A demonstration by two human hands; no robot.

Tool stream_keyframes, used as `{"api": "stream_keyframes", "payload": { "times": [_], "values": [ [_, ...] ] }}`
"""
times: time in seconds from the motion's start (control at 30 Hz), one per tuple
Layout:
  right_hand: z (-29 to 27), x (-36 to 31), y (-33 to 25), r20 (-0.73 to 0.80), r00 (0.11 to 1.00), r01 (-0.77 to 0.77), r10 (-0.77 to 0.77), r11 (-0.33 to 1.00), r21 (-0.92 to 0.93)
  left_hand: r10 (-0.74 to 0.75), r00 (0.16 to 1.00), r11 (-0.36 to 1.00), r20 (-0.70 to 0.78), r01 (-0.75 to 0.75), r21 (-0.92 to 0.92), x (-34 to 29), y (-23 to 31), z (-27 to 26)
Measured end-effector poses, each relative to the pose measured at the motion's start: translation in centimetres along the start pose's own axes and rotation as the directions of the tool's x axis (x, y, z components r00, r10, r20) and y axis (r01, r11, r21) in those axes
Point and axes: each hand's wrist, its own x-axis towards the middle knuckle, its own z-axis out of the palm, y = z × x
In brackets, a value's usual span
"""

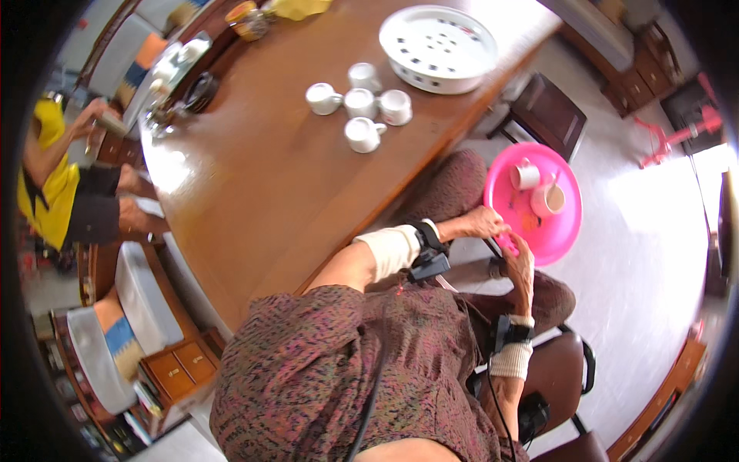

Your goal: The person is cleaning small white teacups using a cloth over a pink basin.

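My left hand (483, 222) and my right hand (523, 262) meet at the near edge of a round pink basin (568, 231). Between their closed fingers is a small pink thing (507, 243), too small and partly covered to tell its kind. Inside the basin a white mug (525, 175) stands towards the back, and another white mug (547, 200) is closer to me, tilted with its opening showing. Neither mug is touched by my hands.
On the brown wooden table (254, 185), several white cups (360, 103) stand grouped near a round white tray (439, 46) with holes. A dark stool (543, 112) is beyond the basin. A person in yellow (52, 185) stands at the far left, holding something.
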Motion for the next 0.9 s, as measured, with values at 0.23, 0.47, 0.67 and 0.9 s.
{"api": "stream_keyframes", "payload": {
  "times": [0.23,0.47,0.67,0.9],
  "values": [
    [-1.4,0.0,-1.0,0.117,0.993,-0.003,0.002,1.0,0.004,0.069,0.997,0.997,-0.014,-0.07,-0.029,-0.2,1.8,-0.4],
    [-2.2,0.4,-1.4,0.049,0.998,-0.037,0.032,0.994,0.098,0.118,0.991,0.992,-0.069,-0.122,-0.042,0.5,2.2,0.3],
    [-2.5,0.5,-1.0,0.047,0.999,-0.008,-0.001,0.983,0.184,0.075,0.997,0.996,-0.017,-0.076,-0.047,-0.1,2.9,0.3],
    [-3.3,-1.2,-2.4,0.012,1.0,-0.024,0.023,0.99,0.142,0.167,0.985,0.984,-0.037,-0.169,-0.054,0.7,2.0,2.4]
  ]
}}
